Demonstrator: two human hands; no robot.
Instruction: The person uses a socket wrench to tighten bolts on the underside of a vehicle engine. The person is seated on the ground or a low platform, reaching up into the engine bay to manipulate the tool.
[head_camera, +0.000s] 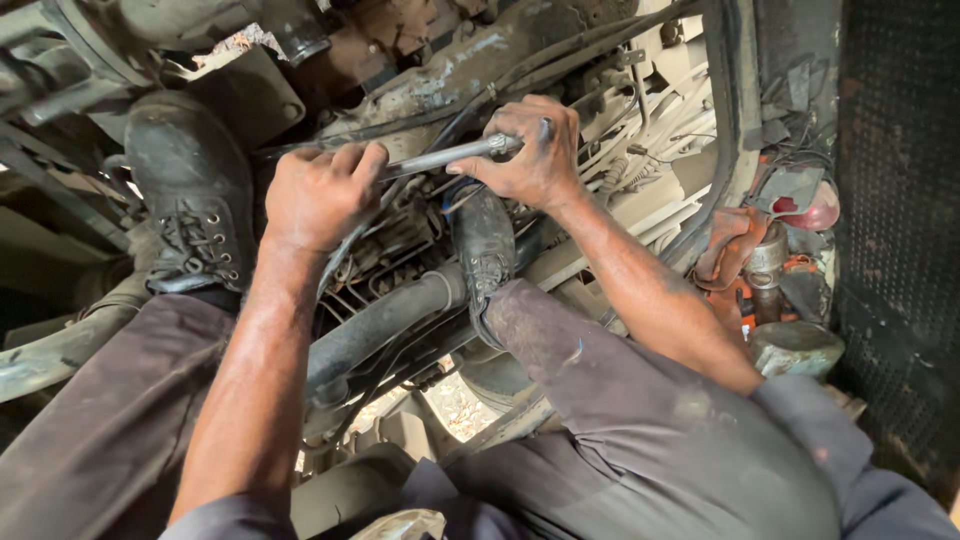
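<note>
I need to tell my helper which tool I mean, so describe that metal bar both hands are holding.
Look at the greasy engine parts above the two black boots. Between the left hand and the right hand runs a slim metal bar. It is the only bright, straight silver piece among dark hoses and wires.

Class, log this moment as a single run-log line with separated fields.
left hand: grips handle end of metal wrench | right hand: clamps wrench head end | boots: braced on engine parts | black hose: between legs
</note>
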